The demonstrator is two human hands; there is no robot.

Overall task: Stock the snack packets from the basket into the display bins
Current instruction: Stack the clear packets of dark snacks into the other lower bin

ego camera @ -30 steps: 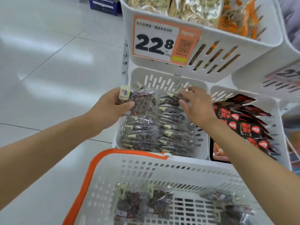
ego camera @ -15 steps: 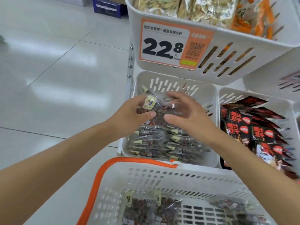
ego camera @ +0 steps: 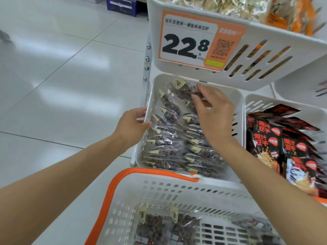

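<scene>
A white display bin [ego camera: 235,96] on the lower shelf holds two rows of clear snack packets [ego camera: 169,149] with dark contents. My right hand [ego camera: 212,115] pinches one such packet [ego camera: 182,89] at the back of the bin, tilted against the rear wall. My left hand [ego camera: 132,124] grips the bin's left rim, thumb inside. In front stands a white basket [ego camera: 159,190] with an orange handle [ego camera: 113,190]; a few more clear packets [ego camera: 168,225] lie on its bottom.
Another white bin [ego camera: 286,55] with a 22.8 price tag [ego camera: 194,43] overhangs the lower one. To the right a bin [ego camera: 253,103] holds red-and-black packets [ego camera: 283,138]. Grey tiled floor [ego camera: 62,85] lies to the left, with a blue crate [ego camera: 123,5] at the far top.
The packet has passed from my left hand to my right hand, which moved it to the back of the bin. My left hand dropped onto the bin's left rim.
</scene>
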